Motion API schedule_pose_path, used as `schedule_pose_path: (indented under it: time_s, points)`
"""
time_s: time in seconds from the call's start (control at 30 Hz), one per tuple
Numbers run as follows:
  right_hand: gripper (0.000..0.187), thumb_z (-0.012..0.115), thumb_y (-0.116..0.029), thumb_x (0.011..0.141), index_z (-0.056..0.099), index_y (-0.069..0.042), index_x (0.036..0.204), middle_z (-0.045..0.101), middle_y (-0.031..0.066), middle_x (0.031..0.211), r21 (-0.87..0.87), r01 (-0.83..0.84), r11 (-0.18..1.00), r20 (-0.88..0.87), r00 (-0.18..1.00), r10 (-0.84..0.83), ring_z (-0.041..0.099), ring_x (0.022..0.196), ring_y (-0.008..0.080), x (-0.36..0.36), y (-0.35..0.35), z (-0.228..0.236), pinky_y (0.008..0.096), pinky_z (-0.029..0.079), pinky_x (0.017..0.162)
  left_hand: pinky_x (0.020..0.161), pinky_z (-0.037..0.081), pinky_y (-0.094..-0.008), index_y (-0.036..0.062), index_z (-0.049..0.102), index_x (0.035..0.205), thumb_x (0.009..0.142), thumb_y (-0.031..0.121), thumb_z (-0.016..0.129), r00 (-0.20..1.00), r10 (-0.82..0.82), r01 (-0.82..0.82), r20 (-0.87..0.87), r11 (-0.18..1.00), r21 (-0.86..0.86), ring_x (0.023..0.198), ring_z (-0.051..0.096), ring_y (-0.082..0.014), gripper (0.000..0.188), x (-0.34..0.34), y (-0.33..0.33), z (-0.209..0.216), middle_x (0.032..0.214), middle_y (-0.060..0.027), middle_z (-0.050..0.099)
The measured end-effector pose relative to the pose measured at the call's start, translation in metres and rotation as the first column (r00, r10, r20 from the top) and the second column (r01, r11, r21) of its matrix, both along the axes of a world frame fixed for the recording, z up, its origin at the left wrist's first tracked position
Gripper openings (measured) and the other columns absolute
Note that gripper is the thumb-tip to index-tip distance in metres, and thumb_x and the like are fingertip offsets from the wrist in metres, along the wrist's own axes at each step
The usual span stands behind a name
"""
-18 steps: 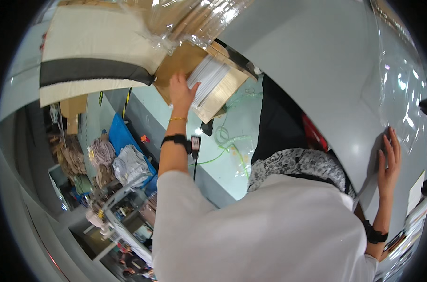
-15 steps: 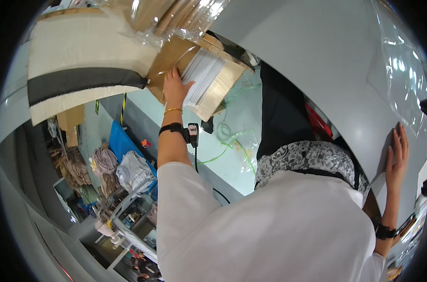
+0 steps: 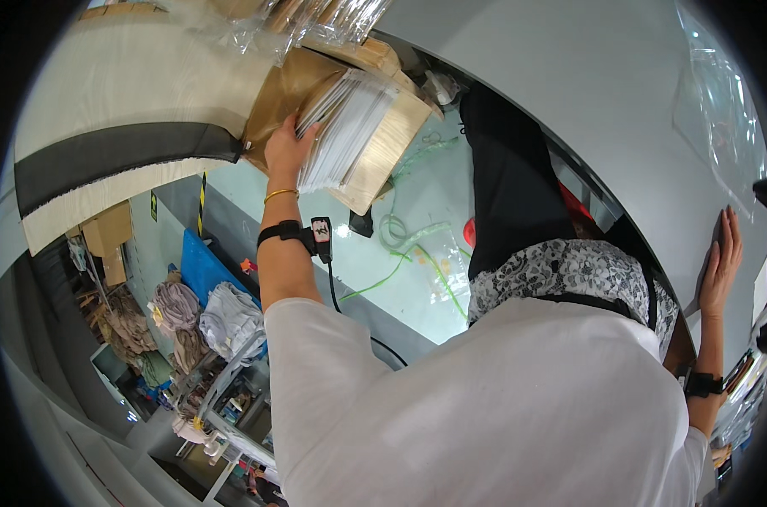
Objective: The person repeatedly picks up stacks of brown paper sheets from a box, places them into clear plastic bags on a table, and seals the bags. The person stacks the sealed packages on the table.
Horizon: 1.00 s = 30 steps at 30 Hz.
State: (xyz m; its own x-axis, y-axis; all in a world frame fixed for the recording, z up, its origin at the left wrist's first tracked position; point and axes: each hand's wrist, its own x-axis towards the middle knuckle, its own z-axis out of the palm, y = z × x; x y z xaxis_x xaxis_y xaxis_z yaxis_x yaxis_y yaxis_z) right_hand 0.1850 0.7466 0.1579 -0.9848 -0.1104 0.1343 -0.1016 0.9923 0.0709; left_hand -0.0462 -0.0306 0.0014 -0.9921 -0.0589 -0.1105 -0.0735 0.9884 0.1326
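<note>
My left hand (image 3: 289,152) reaches to a stack of thin white flat pieces (image 3: 354,127), which look like sheets or flat packets. Its fingers curl round the left edge of the stack, with the thumb over the near side. Brown paper or cardboard (image 3: 273,97) lies behind and left of the stack, and a pale wooden board (image 3: 389,148) shows along its right side. My right hand (image 3: 721,258) lies flat on the grey tabletop (image 3: 586,93), fingers stretched out and holding nothing.
Clear plastic bags (image 3: 345,21) lie at the top, another clear plastic sheet (image 3: 721,110) on the tabletop at right. A pale board with a dark band (image 3: 121,156) stands at left. Green strapping (image 3: 400,232) lies on the floor. Cloth bundles (image 3: 231,317) hang at lower left.
My left hand has shifted slightly down in the picture, its fingers now round the stack's left edge. The white pieces there look more spread. My right hand stays on the tabletop.
</note>
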Motion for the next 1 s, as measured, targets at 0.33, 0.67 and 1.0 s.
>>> schedule_pose_path:
  time_s: [0.33, 0.67, 1.0]
  points:
    - [0.046, 0.04, -0.021, 0.107, 0.05, -0.011, 0.15, 0.043, 0.0098, 0.16, -0.062, 0.004, 0.998, -0.018, 1.0, -0.005, 0.037, 0.148, 0.0292, 0.001, -0.004, -0.006, 0.0428, 0.025, 0.123, 0.079, 0.058, -0.0486, 0.0082, 0.058, 0.117, 0.082, 0.023, 0.076, 0.962, -0.151, 0.072, -0.227, 0.944, -0.322, 0.1, 0.067, -0.0383, 0.042, 0.009, 0.034, -0.03, 0.103, -0.0158, 0.07]
    - [0.043, 0.056, -0.003, 0.095, 0.06, -0.008, 0.138, 0.05, 0.0136, 0.152, -0.073, -0.105, 0.992, -0.03, 0.994, 0.103, 0.044, 0.144, 0.0336, -0.022, -0.056, 0.028, 0.0454, 0.033, 0.118, 0.068, 0.055, -0.0417, 0.009, 0.07, 0.111, 0.081, 0.021, 0.075, 0.996, -0.008, 0.019, -0.084, 0.991, 0.133, 0.073, 0.069, -0.0298, 0.033, 0.01, -0.007, 0.079, 0.081, -0.0142, 0.071]
    - [0.087, 0.032, -0.069, 0.103, 0.071, 0.008, 0.104, 0.076, 0.0205, 0.094, -0.594, 0.726, 0.345, 0.638, 0.164, 0.752, 0.076, 0.071, 0.0258, -0.111, -0.239, 0.049, 0.0329, 0.062, 0.062, 0.075, 0.053, -0.0274, -0.003, 0.07, 0.108, 0.086, 0.002, 0.071, 0.951, 0.136, -0.309, 0.278, 0.422, 0.852, 0.088, 0.066, -0.0087, 0.022, 0.166, 0.134, 0.346, 0.097, -0.0029, 0.073]
